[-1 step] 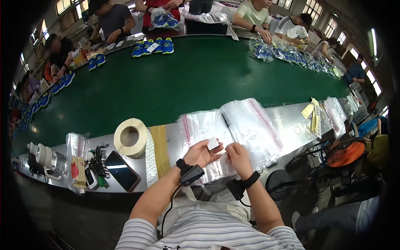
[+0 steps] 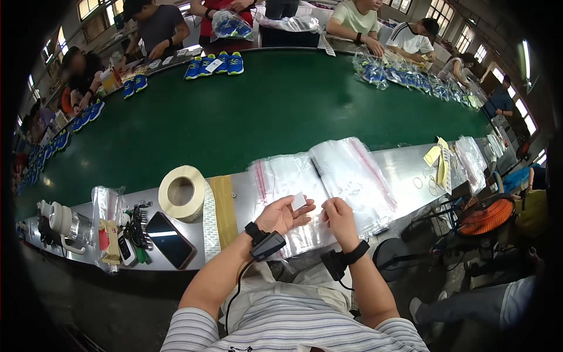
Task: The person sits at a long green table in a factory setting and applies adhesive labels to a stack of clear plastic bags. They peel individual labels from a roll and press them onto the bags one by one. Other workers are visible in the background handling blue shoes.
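Bags (image 2: 358,176) of clear plastic, edged in pink, lay in two overlapping piles on the metal surface (image 2: 404,167) in the head view. Over their near side, the left hand (image 2: 284,216) was turned palm up, its fingers loosely spread and curled, with a small white card (image 2: 298,201) held near the thumb and fingertips. That put the card above the bags, toward their left part. The right hand (image 2: 341,220), also over the near side of the bags, had its thumb and fingers drawn together; whether they pinched anything could not be told.

Since the earlier picture the right hand had shifted slightly to the right, so the gap between the two hands was a little wider. The card sat with the left hand alone, and the right appeared free of it. The bags themselves had not visibly moved.

Left of the bags came a brown strip (image 2: 223,205), a roll of labels (image 2: 199,182) and, farther off, a phone (image 2: 171,240). Right of the bags lay yellow tags (image 2: 444,167). Beyond the bags stretched a green surface (image 2: 246,117), with blue shoes (image 2: 214,64) along its far edge and bagged shoes (image 2: 373,75) near a co-worker in pale green (image 2: 359,22).
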